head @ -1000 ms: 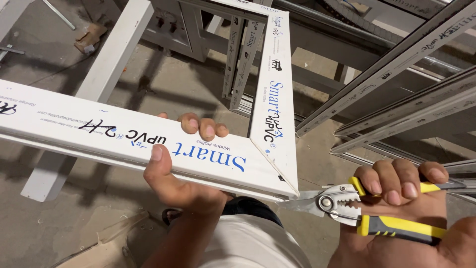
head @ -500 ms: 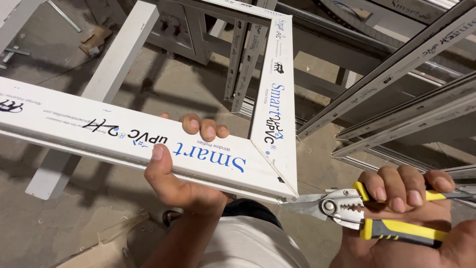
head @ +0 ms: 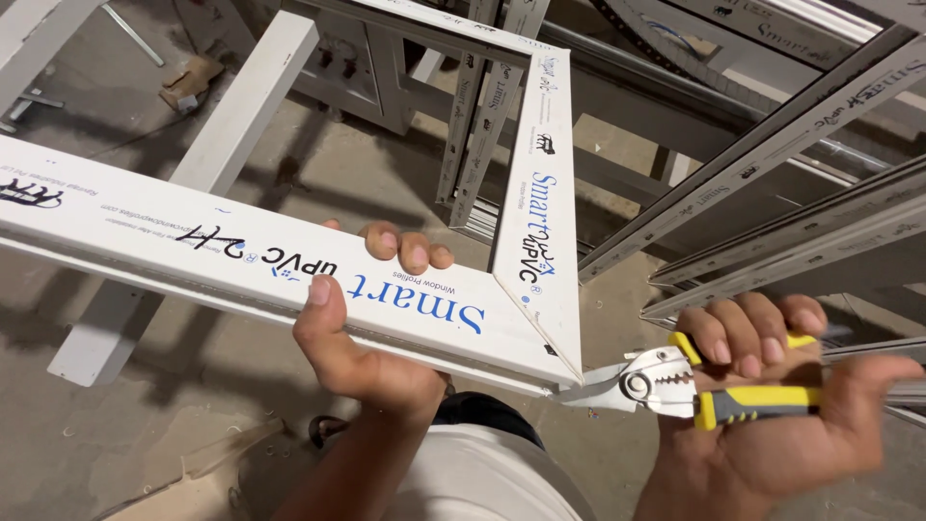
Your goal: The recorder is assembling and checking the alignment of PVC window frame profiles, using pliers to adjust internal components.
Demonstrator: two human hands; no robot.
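A white plastic window frame [head: 193, 253] with blue lettering is held up in front of me, its mitred corner [head: 555, 352] pointing to the right. My left hand [head: 362, 333] grips the near rail from below, thumb on the front face and fingertips over the inner edge. My right hand [head: 791, 405] is closed around yellow-and-black handled pliers [head: 675, 384]. The pliers' steel jaws touch the outer tip of the frame corner.
More white window profiles [head: 762, 164] are stacked and leaning at the right and back. A loose white bar [head: 193, 174] lies on the dusty concrete floor [head: 116, 444] with scraps of debris. My white trousers show below.
The view has shifted slightly. The frame, my left hand's grip and the pliers at the corner stay much as they were, and my right hand has edged a little to the right.
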